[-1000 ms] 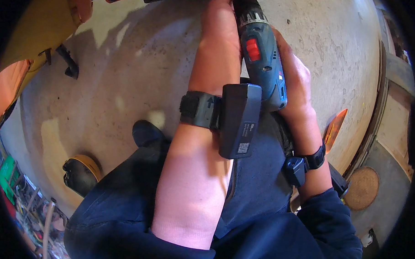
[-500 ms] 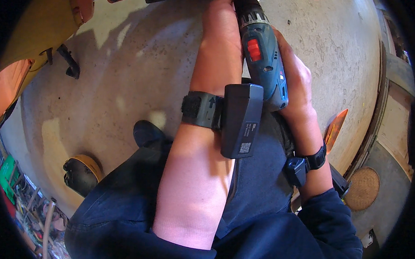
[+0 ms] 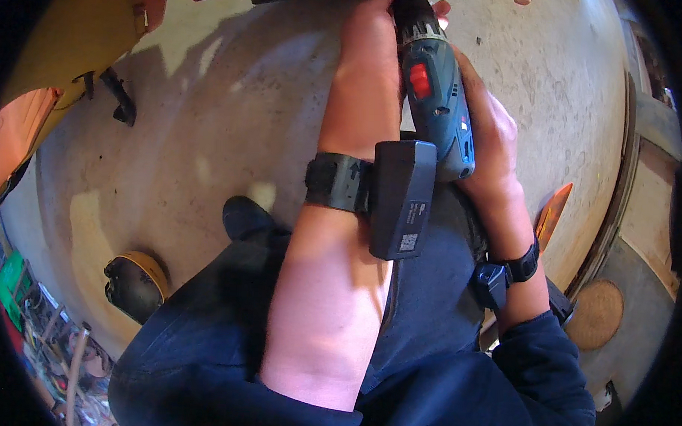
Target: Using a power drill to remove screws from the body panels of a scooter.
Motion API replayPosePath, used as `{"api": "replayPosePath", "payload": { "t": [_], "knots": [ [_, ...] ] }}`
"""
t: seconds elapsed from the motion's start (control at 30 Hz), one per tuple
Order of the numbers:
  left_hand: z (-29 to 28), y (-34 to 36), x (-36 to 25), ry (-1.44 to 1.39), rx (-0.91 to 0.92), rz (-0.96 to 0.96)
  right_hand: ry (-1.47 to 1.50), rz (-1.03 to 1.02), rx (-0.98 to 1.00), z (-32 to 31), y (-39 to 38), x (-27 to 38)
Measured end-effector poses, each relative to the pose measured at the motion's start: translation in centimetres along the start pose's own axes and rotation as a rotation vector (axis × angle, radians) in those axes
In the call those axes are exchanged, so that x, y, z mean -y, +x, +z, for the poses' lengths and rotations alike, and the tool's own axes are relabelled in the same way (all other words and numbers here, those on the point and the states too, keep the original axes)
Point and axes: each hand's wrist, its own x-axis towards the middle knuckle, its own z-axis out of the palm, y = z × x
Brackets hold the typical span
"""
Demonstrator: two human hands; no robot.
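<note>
My right hand grips a blue and black cordless drill with a red switch on top, its chuck pointing toward the top edge. My left hand is at the top edge beside the chuck, mostly hidden by it; some curled fingertips show on the chuck's far side, but what they hold cannot be made out. A black strapped device on my left forearm lies just below the drill; a smaller one is on my right wrist.
A large yellow and orange machine body fills the upper left. A yellow-rimmed black container sits on the concrete floor at lower left, beside piled clutter. An orange blade-like piece and a round tan mat are at right.
My left forearm and the drill have shifted slightly right. More of the fingertips beside the chuck at the top edge now shows.
</note>
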Motion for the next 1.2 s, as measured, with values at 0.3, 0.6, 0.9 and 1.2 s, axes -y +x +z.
{"api": "replayPosePath", "payload": {
  "t": [0.3, 0.6, 0.9, 1.2],
  "knots": [
    [-2.3, 3.1, 2.4, 0.066, 0.235, 0.067, -0.022, 0.120, 0.117, -0.7, -1.5, -1.1],
    [-2.3, 3.4, 3.9, -0.033, 0.171, 0.105, -0.028, 0.109, 0.098, -0.6, -1.8, -1.3],
    [-1.3, 1.0, 2.6, 0.086, 0.108, 0.073, -0.003, 0.081, 0.072, -0.7, -1.6, -1.2],
    [-2.9, 1.1, 2.8, 0.124, 0.196, 0.150, 0.048, 0.112, 0.077, -4.5, -4.4, -2.0]
  ]
}}
